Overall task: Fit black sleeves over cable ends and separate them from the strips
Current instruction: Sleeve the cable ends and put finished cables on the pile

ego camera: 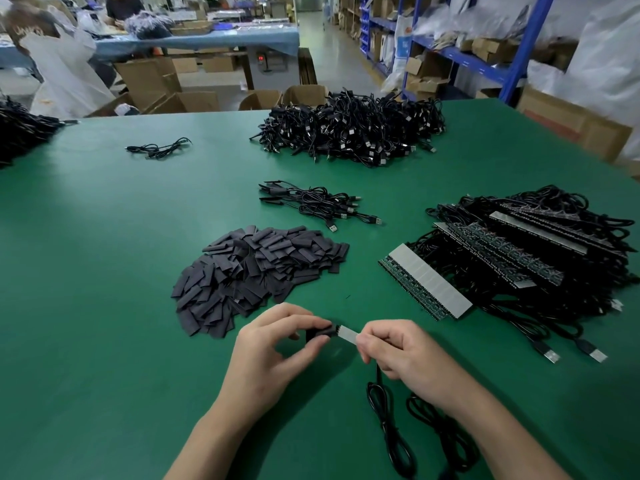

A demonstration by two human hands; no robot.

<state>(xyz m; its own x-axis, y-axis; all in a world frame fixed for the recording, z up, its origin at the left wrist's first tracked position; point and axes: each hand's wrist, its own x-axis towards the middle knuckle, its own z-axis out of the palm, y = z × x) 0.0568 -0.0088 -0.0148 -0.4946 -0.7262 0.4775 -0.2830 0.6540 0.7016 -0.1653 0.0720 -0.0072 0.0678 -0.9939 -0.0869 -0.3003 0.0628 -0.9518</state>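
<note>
We're at the fit step: one sleeve going over one cable end, low centre of the desk [104, 254], just in front of the loose sleeve pile [256, 271]. Left hand [273, 344] pinches a black sleeve [320, 333] between thumb and curled fingers [300, 321], mouth facing right. Right hand [401, 351] pinches the cable end [347, 335], a pale flat tab, with its fingers closed round the tab's right side. The tab's left tip is touching or just inside the sleeve mouth, can't tell which. The cable [382, 407] drops from under the right hand and loops on the desk toward us. Our read: this end looks already off its strip. The strips [427, 284], cables attached, lie stacked to the right, well apart from the hands. Next move calls for keeping tab and sleeve in line and pushing the sleeve along until the tab is covered. A flat sleeve may need its edges squeezed to open the mouth. Sleeved ones probably go to the small bundle [311, 202] beyond the pile.
</note>
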